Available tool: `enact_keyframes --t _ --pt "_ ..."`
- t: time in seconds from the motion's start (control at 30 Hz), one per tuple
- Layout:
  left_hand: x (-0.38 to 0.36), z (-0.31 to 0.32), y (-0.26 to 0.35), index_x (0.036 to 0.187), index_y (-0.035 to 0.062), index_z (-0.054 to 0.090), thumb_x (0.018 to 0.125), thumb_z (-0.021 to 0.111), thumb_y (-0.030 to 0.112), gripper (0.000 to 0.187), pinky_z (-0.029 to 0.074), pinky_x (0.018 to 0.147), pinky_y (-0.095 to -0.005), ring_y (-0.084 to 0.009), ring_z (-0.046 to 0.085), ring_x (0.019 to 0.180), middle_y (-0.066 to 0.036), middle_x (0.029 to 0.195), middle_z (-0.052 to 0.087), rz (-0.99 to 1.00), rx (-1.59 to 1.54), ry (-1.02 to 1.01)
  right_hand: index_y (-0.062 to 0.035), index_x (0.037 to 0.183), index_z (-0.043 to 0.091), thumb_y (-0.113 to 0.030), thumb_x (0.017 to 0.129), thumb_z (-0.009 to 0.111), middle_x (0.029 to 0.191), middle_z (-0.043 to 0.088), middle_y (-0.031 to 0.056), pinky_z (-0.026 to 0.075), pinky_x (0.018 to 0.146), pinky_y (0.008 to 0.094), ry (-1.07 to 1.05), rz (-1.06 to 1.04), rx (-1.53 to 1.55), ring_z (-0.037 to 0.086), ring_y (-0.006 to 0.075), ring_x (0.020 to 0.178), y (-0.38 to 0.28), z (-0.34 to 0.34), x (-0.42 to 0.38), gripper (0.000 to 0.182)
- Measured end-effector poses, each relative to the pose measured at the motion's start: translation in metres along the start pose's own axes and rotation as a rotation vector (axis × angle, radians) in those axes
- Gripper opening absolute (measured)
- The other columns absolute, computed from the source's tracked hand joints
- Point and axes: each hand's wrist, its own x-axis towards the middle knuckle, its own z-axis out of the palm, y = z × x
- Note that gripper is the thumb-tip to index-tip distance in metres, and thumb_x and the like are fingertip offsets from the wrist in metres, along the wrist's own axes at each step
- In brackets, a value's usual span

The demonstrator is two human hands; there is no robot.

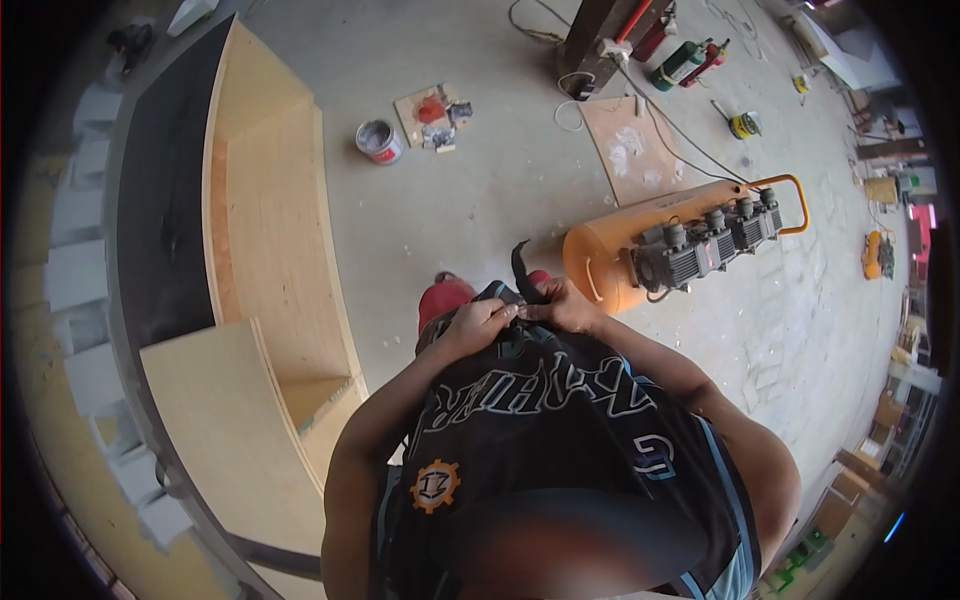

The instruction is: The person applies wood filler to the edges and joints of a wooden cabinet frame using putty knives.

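Observation:
At my waist, both hands meet at the lower front of a black jersey (530, 400) with light-blue trim. My left hand (480, 325) is closed in a pinch at the hem; what lies between its fingertips is hidden. My right hand (566, 308) is closed on a black strap (521, 268) that looks like a belt, its loose end curving up and away from me. The fingertips of the two hands nearly touch. Below the hands, part of my red shorts (446, 300) shows.
A large plywood cabinet (275, 200) with a black side lies at my left. To the right stands an orange air compressor (610, 240). Ahead are a paint can (380, 142), a stained board (408, 112), a brown post (600, 40) and a green cylinder (680, 64). A hose crosses the concrete floor.

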Motion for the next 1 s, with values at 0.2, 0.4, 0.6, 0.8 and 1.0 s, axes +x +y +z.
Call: enact_keyframes --t 0.2,0.4,0.6,0.8,1.0 --pt "0.020 -0.039 -0.046 0.083 -0.0029 0.058 0.091 0.048 0.027 0.033 0.042 0.058 -0.0328 -0.0208 0.054 0.060 -0.016 0.065 0.057 -0.049 -0.222 -0.018 0.0008 0.085 0.064 -0.013 0.079 0.069 0.071 0.060 -0.0029 0.042 0.059 0.0242 0.032 -0.113 -0.164 0.051 0.0051 0.065 -0.056 0.016 0.046 0.016" --pt "0.042 -0.072 -0.065 0.082 -0.0029 0.059 0.092 0.047 0.026 0.033 0.040 0.058 -0.0306 -0.0157 0.052 0.062 -0.009 0.064 0.055 -0.226 -0.262 0.055 0.0010 0.085 0.063 -0.013 0.080 0.069 0.071 0.060 -0.0024 0.043 0.061 0.0249 0.060 -0.051 -0.088 0.052 0.0056 0.068 -0.078 0.003 0.094 0.017" --pt "0.087 -0.107 -0.073 0.085 -0.0023 0.059 0.093 0.046 0.028 0.034 0.040 0.061 -0.0276 -0.0112 0.050 0.067 -0.006 0.069 0.056 -0.255 -0.356 0.063 0.0011 0.085 0.063 -0.011 0.079 0.067 0.072 0.062 0.0000 0.044 0.064 0.0255 -0.107 -0.128 -0.210 0.053 0.0064 0.070 -0.089 -0.030 0.170 0.014" --pt "0.163 -0.150 -0.049 0.105 -0.0053 0.056 0.096 0.040 0.033 0.043 0.043 0.075 -0.0256 -0.0113 0.053 0.084 -0.006 0.090 0.060 -0.400 -0.418 0.145 0.0006 0.087 0.064 -0.020 0.075 0.070 0.073 0.063 0.0086 0.046 0.066 0.0292 -0.238 -0.081 -0.271 0.057 0.0119 0.071 -0.131 -0.091 0.258 0.025" --pt "0.222 -0.179 -0.015 0.121 -0.0078 0.045 0.097 0.035 0.034 0.049 0.040 0.087 -0.0275 -0.0165 0.050 0.100 -0.011 0.111 0.054 -0.637 -0.685 0.213 -0.0009 0.090 0.061 -0.017 0.072 0.070 0.075 0.063 0.0075 0.047 0.066 0.0306 -0.454 -0.009 -0.153 0.059 0.0136 0.072 -0.145 -0.122 0.325 0.025"
